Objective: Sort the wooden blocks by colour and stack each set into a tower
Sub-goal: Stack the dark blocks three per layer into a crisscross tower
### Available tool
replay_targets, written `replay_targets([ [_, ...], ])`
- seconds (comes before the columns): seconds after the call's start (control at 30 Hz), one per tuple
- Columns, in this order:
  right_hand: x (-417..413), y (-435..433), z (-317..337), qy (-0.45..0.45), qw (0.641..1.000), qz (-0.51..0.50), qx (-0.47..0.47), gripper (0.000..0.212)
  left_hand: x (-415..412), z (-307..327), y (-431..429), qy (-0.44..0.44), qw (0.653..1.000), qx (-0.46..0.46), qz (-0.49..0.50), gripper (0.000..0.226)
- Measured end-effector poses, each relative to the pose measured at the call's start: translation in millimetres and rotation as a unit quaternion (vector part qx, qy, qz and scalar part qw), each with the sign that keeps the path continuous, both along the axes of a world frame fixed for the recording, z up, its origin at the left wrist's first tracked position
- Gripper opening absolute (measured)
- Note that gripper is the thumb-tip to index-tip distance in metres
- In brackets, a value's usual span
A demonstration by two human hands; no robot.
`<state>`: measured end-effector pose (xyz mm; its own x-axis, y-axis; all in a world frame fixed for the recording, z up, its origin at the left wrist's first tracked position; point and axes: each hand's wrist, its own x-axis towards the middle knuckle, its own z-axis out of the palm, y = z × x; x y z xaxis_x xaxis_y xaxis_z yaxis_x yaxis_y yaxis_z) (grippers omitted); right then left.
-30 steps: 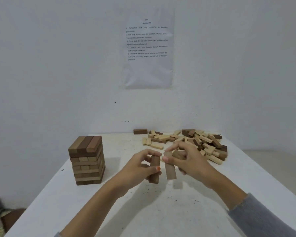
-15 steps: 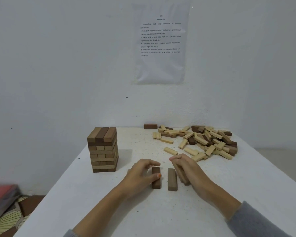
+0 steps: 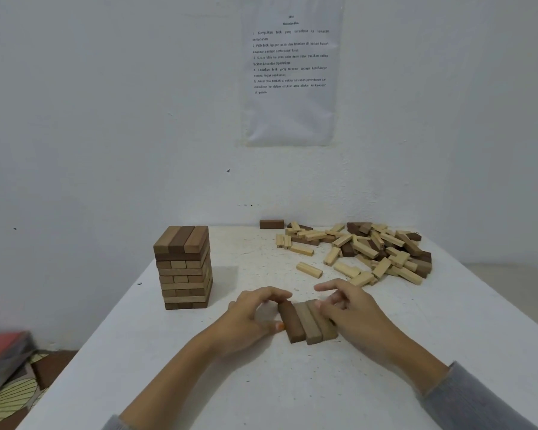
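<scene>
With left hand (image 3: 252, 318) and right hand (image 3: 350, 316) curled round three brown blocks (image 3: 306, 324) from either side: pressed flush into one flat row on the table (image 3: 432, 330), without the gaps of half a second ago. Beyond, left: one tower (image 3: 184, 268). Far right: one mixed loose pile (image 3: 379, 252), one lone dark block (image 3: 271, 224) by the wall.

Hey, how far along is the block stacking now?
Done: one brown tower stands left on the table. In hand: the left hand and right hand hold a row of three brown blocks together, flat on it, likely a new base. Left: the mixed pile of light and dark blocks at the back right, plus a lone dark block by the wall.
</scene>
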<state>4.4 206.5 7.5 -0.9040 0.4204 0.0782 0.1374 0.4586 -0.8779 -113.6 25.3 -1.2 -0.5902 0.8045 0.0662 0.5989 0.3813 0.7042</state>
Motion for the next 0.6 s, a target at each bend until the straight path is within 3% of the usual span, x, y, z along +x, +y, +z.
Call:
replay_targets([
  [0.07,4.1,-0.5,0.2,-0.033,0.997,0.061,-0.033,0.048,1.0,-0.6,1.1,0.012,1.000,0.015,0.006,0.044],
  [0.17,7.8,-0.2,-5.5,-0.074,0.984,0.117,0.115,0.079,7.9,1.1,3.5,0.032,0.999,0.019,0.011,0.051],
  [0.4,6.9,-1.2,-3.0,-0.044,0.976,0.140,0.162,0.079,21.5,3.8,6.2,0.099,0.990,-0.101,0.026,0.080],
  [0.47,7.0,1.7,-5.8,-0.081,0.963,0.111,0.233,0.083,23.0,2.7,4.2,0.100,0.981,-0.165,0.020,0.087],
  [0.6,7.5,7.0,-14.7,-0.228,0.894,0.094,0.375,0.107,28.6,-0.7,4.2,0.124,0.966,-0.228,0.013,0.082],
])
